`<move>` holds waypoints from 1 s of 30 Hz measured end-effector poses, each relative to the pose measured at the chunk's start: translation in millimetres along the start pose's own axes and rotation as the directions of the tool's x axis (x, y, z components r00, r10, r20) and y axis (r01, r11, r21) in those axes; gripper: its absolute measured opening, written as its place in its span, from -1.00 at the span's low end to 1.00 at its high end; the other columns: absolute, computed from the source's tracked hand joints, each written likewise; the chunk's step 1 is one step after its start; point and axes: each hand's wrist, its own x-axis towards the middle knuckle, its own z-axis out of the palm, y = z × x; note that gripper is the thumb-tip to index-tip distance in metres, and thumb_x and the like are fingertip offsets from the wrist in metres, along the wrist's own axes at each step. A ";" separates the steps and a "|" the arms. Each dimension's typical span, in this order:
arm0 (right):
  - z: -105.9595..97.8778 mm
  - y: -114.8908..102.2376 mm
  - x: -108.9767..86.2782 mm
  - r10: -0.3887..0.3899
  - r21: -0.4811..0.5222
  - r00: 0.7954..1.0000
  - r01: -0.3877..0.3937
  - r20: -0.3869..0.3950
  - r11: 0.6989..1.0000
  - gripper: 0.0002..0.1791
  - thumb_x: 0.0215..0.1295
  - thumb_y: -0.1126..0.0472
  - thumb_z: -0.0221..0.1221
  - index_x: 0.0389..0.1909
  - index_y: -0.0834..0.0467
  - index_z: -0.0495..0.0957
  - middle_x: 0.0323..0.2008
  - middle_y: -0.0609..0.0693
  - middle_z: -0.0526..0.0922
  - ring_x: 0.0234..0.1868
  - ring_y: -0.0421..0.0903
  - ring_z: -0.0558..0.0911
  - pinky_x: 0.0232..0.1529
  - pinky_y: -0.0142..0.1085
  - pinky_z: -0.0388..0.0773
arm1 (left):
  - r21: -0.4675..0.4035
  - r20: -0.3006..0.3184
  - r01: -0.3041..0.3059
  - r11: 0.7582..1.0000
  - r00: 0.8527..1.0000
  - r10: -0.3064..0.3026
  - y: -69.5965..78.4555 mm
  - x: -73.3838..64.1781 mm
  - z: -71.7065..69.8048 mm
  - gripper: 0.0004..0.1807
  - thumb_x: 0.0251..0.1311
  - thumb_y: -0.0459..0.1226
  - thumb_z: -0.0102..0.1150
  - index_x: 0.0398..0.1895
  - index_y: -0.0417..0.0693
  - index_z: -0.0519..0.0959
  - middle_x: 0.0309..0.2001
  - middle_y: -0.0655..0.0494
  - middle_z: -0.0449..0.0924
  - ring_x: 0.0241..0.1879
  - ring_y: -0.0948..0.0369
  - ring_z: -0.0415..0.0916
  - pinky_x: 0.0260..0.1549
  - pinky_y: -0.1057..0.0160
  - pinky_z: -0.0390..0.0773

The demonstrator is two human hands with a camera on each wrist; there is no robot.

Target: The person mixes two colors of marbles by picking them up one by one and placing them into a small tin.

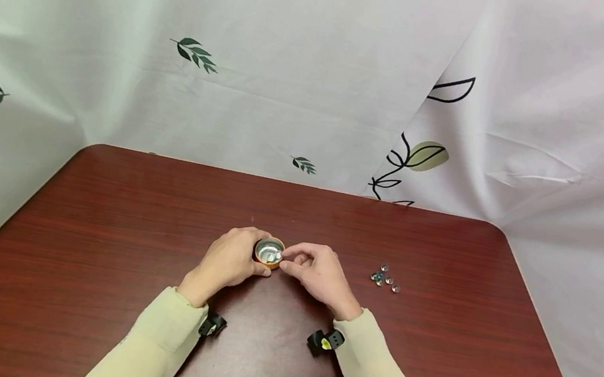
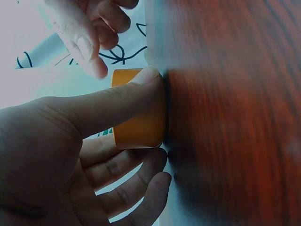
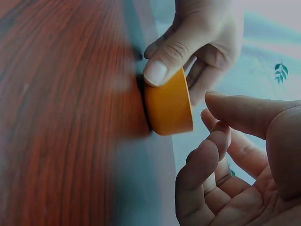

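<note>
A small orange bowl (image 1: 270, 253) with a shiny silver inside stands on the table. My left hand (image 1: 232, 257) grips it from the left, thumb (image 2: 117, 101) along the near side and fingers round the far side. Inside it, near the right rim, shows a small shiny clear piece (image 1: 278, 256). My right hand (image 1: 321, 275) is at the bowl's right rim, its thumb and index fingertips apart with nothing visible between them. In the right wrist view the other fingers (image 3: 207, 160) are loosely bent, beside the orange wall (image 3: 171, 108).
Several small round clear glass-like pieces (image 1: 382, 277) lie in a loose group on the table, right of my right hand. The reddish-brown wooden table (image 1: 130, 216) ends against a white leaf-patterned cloth (image 1: 267, 106) at the back and sides.
</note>
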 end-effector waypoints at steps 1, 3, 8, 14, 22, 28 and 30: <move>-1.3 0.4 -1.0 0.001 -0.002 1.000 -0.001 -0.005 1.000 -0.86 0.20 0.26 0.39 -0.22 0.13 0.76 -0.56 -0.09 0.59 -0.56 -0.19 0.49 -0.50 -0.35 0.43 | -0.001 -0.001 0.000 1.000 1.000 0.000 0.0 -0.1 0.0 -0.39 -0.14 -0.14 0.65 0.07 -0.01 0.67 -0.03 0.10 0.67 -0.10 0.08 0.63 -0.14 0.02 0.57; -3.7 0.7 -3.1 0.008 -0.009 1.000 -0.008 -0.013 1.000 -0.87 0.19 0.26 0.40 -0.23 0.09 0.77 -0.56 -0.09 0.58 -0.56 -0.19 0.49 -0.50 -0.36 0.43 | -0.003 -0.003 0.000 1.000 1.000 0.000 0.0 -0.4 0.0 -0.38 -0.14 -0.14 0.66 0.07 -0.02 0.67 -0.02 0.10 0.67 -0.09 0.07 0.63 -0.13 0.01 0.57; -8.9 0.6 -8.1 0.016 -0.014 0.999 -0.016 -0.030 1.000 -0.88 0.20 0.26 0.40 -0.23 0.09 0.77 -0.56 -0.10 0.57 -0.55 -0.18 0.49 -0.48 -0.34 0.43 | -0.004 0.000 0.001 1.000 1.000 -0.001 0.5 -1.0 0.0 -0.37 -0.14 -0.15 0.66 0.09 -0.05 0.66 0.00 0.08 0.67 -0.07 0.06 0.63 -0.10 0.01 0.57; -17.3 1.9 -14.1 0.015 -0.005 0.999 -0.015 -0.045 1.000 -0.84 0.21 0.25 0.39 -0.19 0.15 0.75 -0.55 -0.09 0.56 -0.54 -0.16 0.50 -0.48 -0.35 0.42 | 0.000 0.005 0.017 1.000 1.000 -0.017 -0.3 -0.3 -0.2 -0.34 -0.14 -0.15 0.65 0.11 -0.06 0.65 0.01 0.06 0.67 -0.05 0.04 0.62 -0.09 0.00 0.57; -30.8 5.6 -23.5 -0.007 -0.018 0.999 0.006 -0.045 1.000 -0.82 0.23 0.25 0.39 -0.17 0.19 0.74 -0.55 -0.08 0.53 -0.54 -0.14 0.48 -0.47 -0.35 0.42 | -0.004 0.012 0.025 1.000 1.000 -0.025 0.0 -0.5 0.0 -0.33 -0.13 -0.14 0.65 0.14 -0.05 0.64 0.05 0.07 0.66 -0.03 0.04 0.62 -0.07 0.00 0.57; -39.8 8.7 -32.1 0.015 -0.032 0.997 -0.018 -0.072 0.999 -0.83 0.22 0.25 0.39 -0.17 0.18 0.74 -0.54 -0.07 0.52 -0.53 -0.14 0.49 -0.47 -0.35 0.42 | 0.003 0.015 0.034 0.999 0.999 -0.034 0.3 -0.8 -0.6 -0.31 -0.12 -0.13 0.65 0.16 -0.04 0.63 0.08 0.06 0.65 -0.01 0.03 0.61 -0.08 -0.01 0.57; -42.7 10.8 -34.4 0.014 -0.033 0.997 -0.016 -0.078 0.999 -0.83 0.22 0.26 0.39 -0.17 0.18 0.74 -0.54 -0.07 0.52 -0.53 -0.15 0.48 -0.46 -0.36 0.41 | 0.005 0.013 0.030 1.000 0.999 -0.030 0.4 -1.1 -0.8 -0.31 -0.12 -0.13 0.65 0.16 -0.04 0.63 0.08 0.06 0.65 -0.01 0.02 0.61 -0.08 -0.02 0.57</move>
